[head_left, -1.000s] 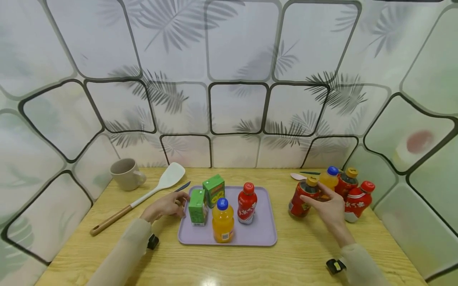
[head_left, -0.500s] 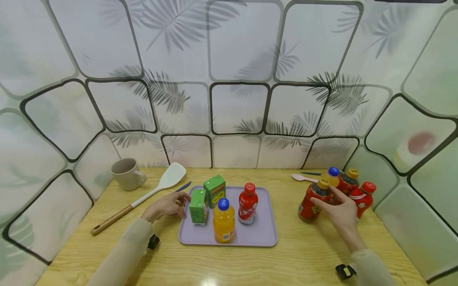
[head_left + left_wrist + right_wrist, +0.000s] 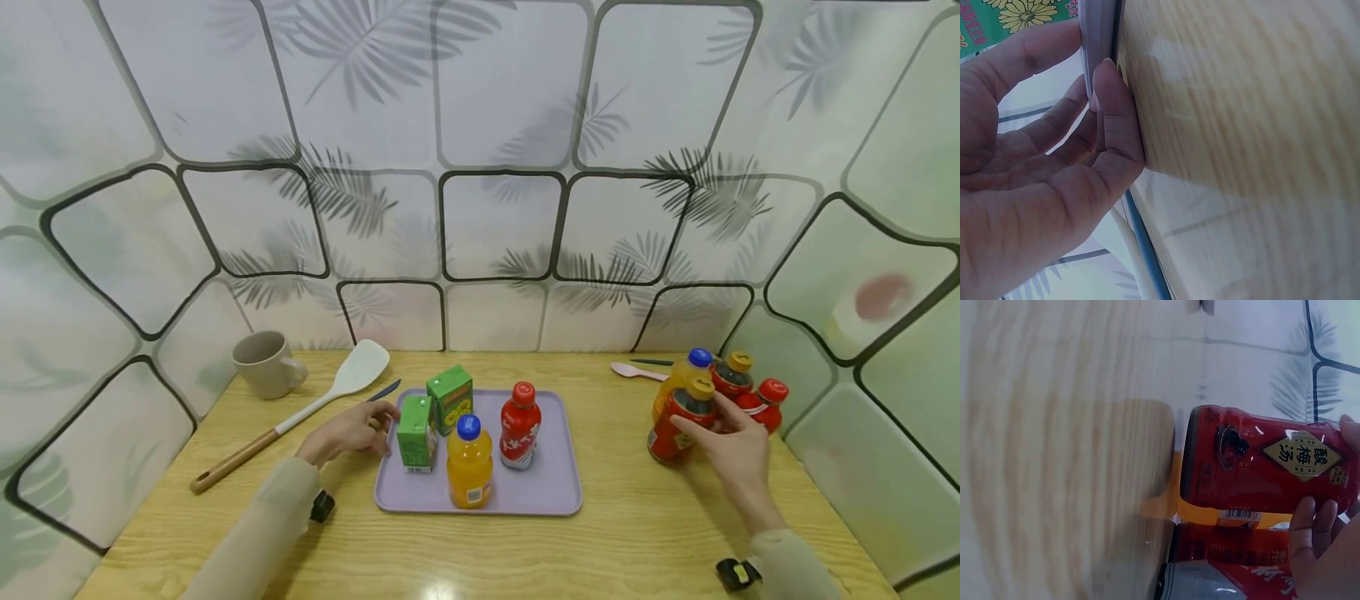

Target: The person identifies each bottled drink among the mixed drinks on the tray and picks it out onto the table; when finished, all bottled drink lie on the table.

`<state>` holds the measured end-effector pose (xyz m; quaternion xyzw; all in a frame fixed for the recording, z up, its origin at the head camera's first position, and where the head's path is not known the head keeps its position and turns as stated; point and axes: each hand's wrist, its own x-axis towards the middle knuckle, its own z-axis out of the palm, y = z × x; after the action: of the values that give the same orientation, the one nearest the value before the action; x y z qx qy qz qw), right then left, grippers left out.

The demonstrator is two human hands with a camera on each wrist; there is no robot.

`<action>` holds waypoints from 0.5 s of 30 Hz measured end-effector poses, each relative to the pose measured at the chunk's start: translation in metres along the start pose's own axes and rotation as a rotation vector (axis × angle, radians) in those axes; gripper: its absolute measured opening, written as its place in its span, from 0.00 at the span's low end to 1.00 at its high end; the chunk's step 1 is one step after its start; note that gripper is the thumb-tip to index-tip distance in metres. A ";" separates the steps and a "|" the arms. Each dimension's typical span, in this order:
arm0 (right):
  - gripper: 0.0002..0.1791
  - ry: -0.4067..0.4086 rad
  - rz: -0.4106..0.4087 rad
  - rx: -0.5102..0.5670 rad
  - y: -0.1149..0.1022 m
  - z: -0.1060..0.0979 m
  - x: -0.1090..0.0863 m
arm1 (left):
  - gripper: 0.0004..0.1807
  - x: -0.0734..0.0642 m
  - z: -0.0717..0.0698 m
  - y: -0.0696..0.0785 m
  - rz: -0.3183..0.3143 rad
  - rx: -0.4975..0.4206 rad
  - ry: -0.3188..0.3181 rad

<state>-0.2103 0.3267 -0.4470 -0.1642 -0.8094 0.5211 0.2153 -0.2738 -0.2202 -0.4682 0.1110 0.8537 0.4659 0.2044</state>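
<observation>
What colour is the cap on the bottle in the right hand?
The cap is yellow; the head view shows it best.

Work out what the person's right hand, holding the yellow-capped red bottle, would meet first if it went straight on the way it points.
Probably the blue-capped orange bottle, just beyond the held bottle; whether the two touch is unclear.

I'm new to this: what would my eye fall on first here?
Probably the lilac tray near the middle, bearing two green cartons, an orange bottle and a red-capped bottle. Next, the right hand, gripping a yellow-capped red bottle beside more bottles at the right.
</observation>
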 end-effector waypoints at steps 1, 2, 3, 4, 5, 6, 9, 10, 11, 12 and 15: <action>0.42 0.006 0.002 -0.003 0.000 -0.001 0.000 | 0.29 0.000 0.000 0.000 -0.001 0.002 0.001; 0.42 0.008 0.005 -0.010 0.001 -0.002 0.001 | 0.29 0.000 0.000 0.000 -0.002 0.004 0.002; 0.42 0.013 0.009 -0.016 0.002 -0.002 0.001 | 0.29 0.000 0.000 0.000 -0.004 0.005 0.002; 0.42 0.014 0.013 -0.017 0.002 -0.003 0.001 | 0.29 0.000 0.000 0.000 -0.006 0.006 0.003; 0.43 0.015 0.018 -0.022 0.003 -0.004 0.002 | 0.29 0.000 0.000 0.000 -0.007 0.007 0.004; 0.43 0.016 0.025 -0.024 0.004 -0.005 0.002 | 0.29 0.000 0.000 0.000 -0.010 0.007 0.005; 0.44 0.023 0.038 -0.048 0.005 -0.007 0.003 | 0.29 0.000 0.000 0.000 -0.012 0.010 0.006; 0.44 0.028 0.042 -0.061 0.006 -0.007 0.003 | 0.29 0.000 0.000 0.000 -0.012 0.012 0.006; 0.44 0.033 0.047 -0.076 0.006 -0.008 0.003 | 0.29 0.000 0.000 0.000 -0.013 0.014 0.007; 0.44 0.036 0.052 -0.087 0.006 -0.009 0.003 | 0.29 0.000 0.000 0.000 -0.014 0.015 0.008; 0.45 0.045 0.065 -0.106 0.007 -0.011 0.003 | 0.29 0.001 0.000 0.000 -0.016 0.018 0.005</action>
<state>-0.2070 0.3399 -0.4484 -0.2130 -0.8251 0.4805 0.2073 -0.2741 -0.2197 -0.4685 0.1046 0.8593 0.4568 0.2050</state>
